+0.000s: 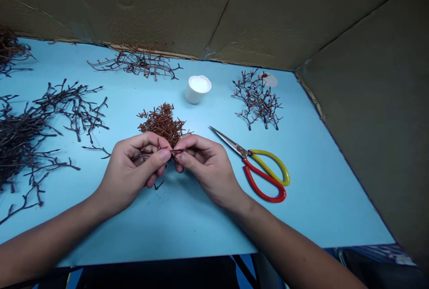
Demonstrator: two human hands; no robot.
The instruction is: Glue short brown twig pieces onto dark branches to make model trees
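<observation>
My left hand (140, 163) is closed on a thin dark brown twig (177, 150), with more reddish-brown stem pieces partly hidden in its palm. Fingertip to fingertip with it, my right hand (204, 163) pinches the other end of the same twig. Just behind both hands lies a heap of short reddish-brown stem bits (162, 123). A small dark scrap (157, 186) rests on the blue tabletop beneath the left fingers. Whether the twig is one piece or two joined ones, I cannot make out.
Scissors (248, 154) with one yellow and one red handle lie open at the right. A white cup (197, 89) with white contents stands behind. Branched twigs (258, 99) lie back right; dark branches (23, 141) pile up left; thin brown stems (140, 63) lie along the cardboard wall (150, 7).
</observation>
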